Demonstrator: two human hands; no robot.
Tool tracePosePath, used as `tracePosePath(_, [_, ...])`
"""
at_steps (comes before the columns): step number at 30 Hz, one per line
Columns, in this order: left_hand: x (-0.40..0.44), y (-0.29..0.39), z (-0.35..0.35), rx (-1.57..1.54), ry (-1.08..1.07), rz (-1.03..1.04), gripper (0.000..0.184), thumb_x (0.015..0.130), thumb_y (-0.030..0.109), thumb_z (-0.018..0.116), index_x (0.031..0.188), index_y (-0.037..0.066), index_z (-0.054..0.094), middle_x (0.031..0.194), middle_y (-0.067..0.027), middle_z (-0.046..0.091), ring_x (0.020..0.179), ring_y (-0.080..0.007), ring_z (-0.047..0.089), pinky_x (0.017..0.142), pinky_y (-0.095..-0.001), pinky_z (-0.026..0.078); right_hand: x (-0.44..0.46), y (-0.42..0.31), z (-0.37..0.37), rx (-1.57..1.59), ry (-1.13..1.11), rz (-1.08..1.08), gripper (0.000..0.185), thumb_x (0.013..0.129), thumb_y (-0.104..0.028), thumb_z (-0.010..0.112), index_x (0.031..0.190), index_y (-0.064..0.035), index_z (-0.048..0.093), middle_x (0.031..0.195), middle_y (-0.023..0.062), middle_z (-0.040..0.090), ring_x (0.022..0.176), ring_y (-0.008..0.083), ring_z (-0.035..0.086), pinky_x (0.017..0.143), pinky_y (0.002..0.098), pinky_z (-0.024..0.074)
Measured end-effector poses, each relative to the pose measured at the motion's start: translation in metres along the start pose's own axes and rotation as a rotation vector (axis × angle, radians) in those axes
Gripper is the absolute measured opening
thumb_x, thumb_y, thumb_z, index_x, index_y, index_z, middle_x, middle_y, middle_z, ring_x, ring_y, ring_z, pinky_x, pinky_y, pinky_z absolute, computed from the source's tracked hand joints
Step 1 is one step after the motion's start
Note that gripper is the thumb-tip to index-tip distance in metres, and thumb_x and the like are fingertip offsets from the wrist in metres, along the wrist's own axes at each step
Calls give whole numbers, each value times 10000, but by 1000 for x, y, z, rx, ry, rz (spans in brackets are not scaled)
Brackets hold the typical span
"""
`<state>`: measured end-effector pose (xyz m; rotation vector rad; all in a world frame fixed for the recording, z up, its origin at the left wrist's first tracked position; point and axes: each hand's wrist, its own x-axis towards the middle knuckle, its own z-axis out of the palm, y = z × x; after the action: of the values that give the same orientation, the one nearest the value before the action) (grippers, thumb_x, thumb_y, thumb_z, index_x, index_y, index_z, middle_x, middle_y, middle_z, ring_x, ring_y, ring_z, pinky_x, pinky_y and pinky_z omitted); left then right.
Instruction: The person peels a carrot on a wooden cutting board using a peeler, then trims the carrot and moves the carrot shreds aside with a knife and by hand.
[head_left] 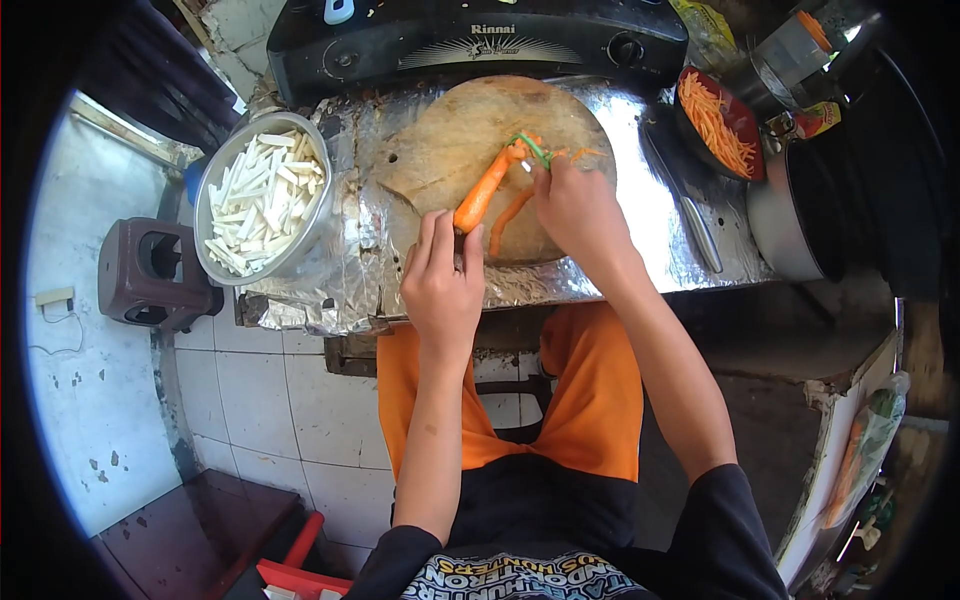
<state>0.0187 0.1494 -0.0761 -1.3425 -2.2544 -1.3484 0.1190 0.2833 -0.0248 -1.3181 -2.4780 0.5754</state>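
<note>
My left hand (441,272) grips the thick near end of an orange carrot (487,190), which slants away over the round wooden cutting board (435,140). Closed fingers of my right hand (580,208) hold what looks like a green peeler (533,147) at the carrot's far end; the hand hides most of it. A long carrot peel (508,219) lies on the board beside the carrot, partly beneath my right hand. More orange scraps (585,153) show just beyond my right knuckles.
A bowl of white cut sticks (325,205) stands left of the board. To the right are a knife (695,225), a red dish (745,125) of shredded carrot and a pot (785,215). A black Rinnai stove (400,45) sits behind. Foil (350,270) covers the worktop.
</note>
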Motion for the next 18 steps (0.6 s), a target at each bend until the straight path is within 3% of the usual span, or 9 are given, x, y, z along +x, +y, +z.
tracePosePath(4, [0, -3, 2, -18, 35, 15, 245, 879, 107, 721, 1061, -14, 609, 1047, -96, 664, 772, -304, 666, 670, -385, 540, 14, 15, -17, -55, 115, 77, 348, 1010, -283, 495, 941, 31, 628, 787, 295, 670, 728, 484, 660, 665, 535, 541])
tracePosePath(6, [0, -2, 2, 38, 104, 87, 222, 888, 64, 710, 1074, -28, 630, 1018, -104, 673, 726, -267, 667, 641, -339, 538, 13, 17, -27, 41, 157, 127, 349, 999, -300, 538, 936, 34, 614, 780, 286, 671, 732, 481, 662, 648, 527, 535])
tracePosePath(7, [0, -1, 2, 34, 106, 86, 222, 888, 64, 710, 1074, -28, 630, 1018, -104, 673, 726, -267, 667, 641, -339, 538, 10, 16, -26, 99, 171, 81, 368, 980, -327, 591, 917, 36, 594, 732, 272, 666, 704, 472, 660, 622, 516, 520])
tracePosePath(12, [-1, -1, 2, -8, 69, 27, 240, 876, 69, 724, 1077, -27, 636, 1053, -119, 680, 783, -280, 677, 658, -333, 541, 10, -1, -24, 169, 42, -25, 404, 966, -373, 629, 912, 23, 572, 650, 235, 639, 647, 452, 650, 589, 497, 503])
tracePosePath(16, [-1, 0, 0, 27, 87, 32, 250, 873, 75, 730, 1083, -24, 638, 1070, -122, 683, 785, -283, 681, 671, -343, 543, 2, 11, -26, 154, 183, -98, 339, 987, -333, 590, 864, -18, 579, 678, 211, 651, 625, 445, 640, 582, 516, 502])
tracePosePath(18, [-3, 0, 1, -4, 70, -13, 255, 871, 77, 733, 1087, -22, 641, 1075, -123, 685, 794, -297, 681, 695, -352, 547, -6, 27, -35, -300, 20, -107, 339, 993, -328, 565, 849, -22, 591, 669, 201, 647, 624, 426, 645, 586, 518, 511])
